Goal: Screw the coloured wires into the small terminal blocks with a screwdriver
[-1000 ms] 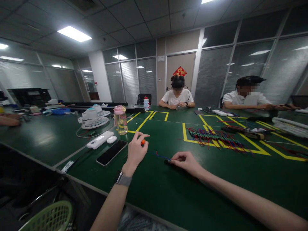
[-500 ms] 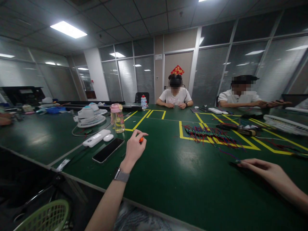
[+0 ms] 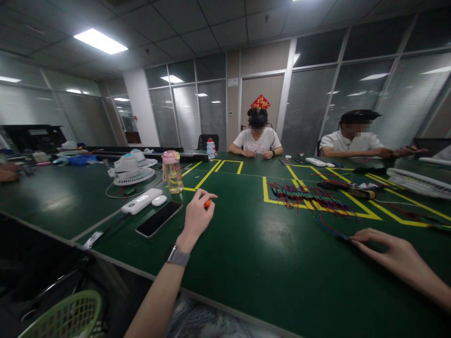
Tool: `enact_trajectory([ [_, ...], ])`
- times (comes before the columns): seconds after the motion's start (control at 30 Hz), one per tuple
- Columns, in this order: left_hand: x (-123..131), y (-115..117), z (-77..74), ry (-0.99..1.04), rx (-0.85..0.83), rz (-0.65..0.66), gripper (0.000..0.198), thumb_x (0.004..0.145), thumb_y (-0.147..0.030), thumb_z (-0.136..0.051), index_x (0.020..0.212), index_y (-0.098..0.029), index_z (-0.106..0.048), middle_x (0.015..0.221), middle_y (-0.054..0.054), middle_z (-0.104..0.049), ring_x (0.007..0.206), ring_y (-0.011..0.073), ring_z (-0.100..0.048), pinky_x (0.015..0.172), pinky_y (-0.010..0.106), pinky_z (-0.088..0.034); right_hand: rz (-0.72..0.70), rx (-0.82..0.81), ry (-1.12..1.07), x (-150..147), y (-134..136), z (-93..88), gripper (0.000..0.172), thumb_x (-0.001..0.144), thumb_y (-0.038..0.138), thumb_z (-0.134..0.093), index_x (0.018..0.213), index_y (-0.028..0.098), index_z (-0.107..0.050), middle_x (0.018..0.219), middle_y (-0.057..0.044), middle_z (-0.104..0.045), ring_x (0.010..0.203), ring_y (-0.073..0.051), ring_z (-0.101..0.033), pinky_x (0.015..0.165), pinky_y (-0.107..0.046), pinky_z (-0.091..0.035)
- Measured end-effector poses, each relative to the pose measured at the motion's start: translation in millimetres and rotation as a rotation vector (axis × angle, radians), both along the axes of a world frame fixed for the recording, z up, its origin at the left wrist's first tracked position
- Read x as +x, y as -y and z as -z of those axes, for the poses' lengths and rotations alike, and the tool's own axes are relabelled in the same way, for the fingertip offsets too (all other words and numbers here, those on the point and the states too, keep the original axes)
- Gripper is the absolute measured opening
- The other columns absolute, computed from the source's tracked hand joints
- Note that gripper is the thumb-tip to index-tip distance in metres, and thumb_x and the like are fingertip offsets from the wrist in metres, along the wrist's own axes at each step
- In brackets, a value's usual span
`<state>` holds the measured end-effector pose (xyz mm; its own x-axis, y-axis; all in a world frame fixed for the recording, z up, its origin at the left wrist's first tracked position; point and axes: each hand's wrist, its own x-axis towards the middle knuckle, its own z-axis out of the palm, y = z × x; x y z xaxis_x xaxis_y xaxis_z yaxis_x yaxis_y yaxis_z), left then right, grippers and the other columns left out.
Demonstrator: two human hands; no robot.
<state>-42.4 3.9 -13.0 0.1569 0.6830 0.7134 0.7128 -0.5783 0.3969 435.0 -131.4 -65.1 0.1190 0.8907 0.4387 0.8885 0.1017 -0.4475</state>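
Note:
My left hand (image 3: 199, 212) is closed around a small orange-tipped tool (image 3: 207, 204), most of it hidden by the fingers, above the green table (image 3: 246, 263). Just left of it lie a black phone (image 3: 159, 219) and a white oval case (image 3: 159, 200). On the right, my right hand (image 3: 385, 245) pinches the end of a small dark part with red and blue wires (image 3: 333, 230). Those wires reach toward a pile of small green boards with red and blue wires (image 3: 306, 195) inside yellow tape lines.
A pink-lidded bottle (image 3: 172, 172), white fans (image 3: 132, 170) and a white power strip (image 3: 142, 201) stand left. Black-handled tools (image 3: 347, 190) lie right of the pile. Two people sit across the table. A green basket (image 3: 66, 314) is below the near edge.
My right hand has turned slightly, and the dark part with its wires now shows more clearly at the fingertips. My left hand has hardly moved.

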Motion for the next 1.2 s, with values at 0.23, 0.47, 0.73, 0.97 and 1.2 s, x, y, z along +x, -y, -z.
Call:
enact_trajectory([
  [0.23,1.0,1.1,-0.6,0.004,-0.012,0.011,0.023,0.085,-0.018,-0.045,0.095,-0.020,-0.065,0.097,0.002,-0.053,0.073,0.0109,-0.056,0.068,0.025,-0.047,0.002,-0.133,0.011,-6.6,2.0,-4.2,0.023,0.073,0.043,-0.060,0.078,0.026,-0.074,0.096,-0.008,-0.069,0.093,-0.028,-0.064,0.084,-0.034,-0.049],
  [0.47,0.9,1.0,-1.2,-0.003,-0.014,0.004,0.022,0.084,-0.017,-0.045,0.093,-0.020,-0.066,0.096,0.003,-0.054,0.071,0.0104,-0.056,0.066,0.024,-0.047,0.040,-0.186,-0.083,-1.6,-0.2,-7.2,0.025,0.067,0.046,-0.064,0.078,0.026,-0.075,0.095,-0.007,-0.071,0.092,-0.029,-0.064,0.083,-0.034,-0.049],
  [0.73,2.1,0.7,-0.5,-0.012,-0.009,0.012,0.022,0.085,-0.018,-0.045,0.092,-0.020,-0.065,0.096,0.002,-0.053,0.074,0.0110,-0.056,0.069,0.024,-0.046,0.006,-0.400,-0.160,5.1,-13.8,-23.3,0.029,0.063,0.045,-0.068,0.076,0.021,-0.077,0.095,-0.009,-0.073,0.089,-0.030,-0.066,0.078,-0.033,-0.048],
  [0.97,1.6,0.8,-1.3,-0.014,-0.014,0.008,0.022,0.084,-0.018,-0.045,0.091,-0.020,-0.066,0.095,0.002,-0.054,0.074,0.0113,-0.056,0.068,0.025,-0.047,-0.022,-0.504,0.027,-8.7,-31.4,-49.6,0.013,0.057,0.032,-0.066,0.059,0.021,-0.073,0.062,-0.003,-0.071,0.062,-0.021,-0.065,0.058,-0.025,-0.043],
  [1.2,2.2,1.0,-0.7,-0.020,-0.021,0.022,0.022,0.085,-0.019,-0.045,0.091,-0.020,-0.066,0.096,0.003,-0.054,0.074,0.0112,-0.056,0.068,0.025,-0.047,-0.035,-0.497,0.029,-10.5,-30.8,-52.6,0.016,0.058,0.033,-0.063,0.060,0.021,-0.074,0.062,-0.003,-0.070,0.061,-0.020,-0.064,0.057,-0.025,-0.042],
])
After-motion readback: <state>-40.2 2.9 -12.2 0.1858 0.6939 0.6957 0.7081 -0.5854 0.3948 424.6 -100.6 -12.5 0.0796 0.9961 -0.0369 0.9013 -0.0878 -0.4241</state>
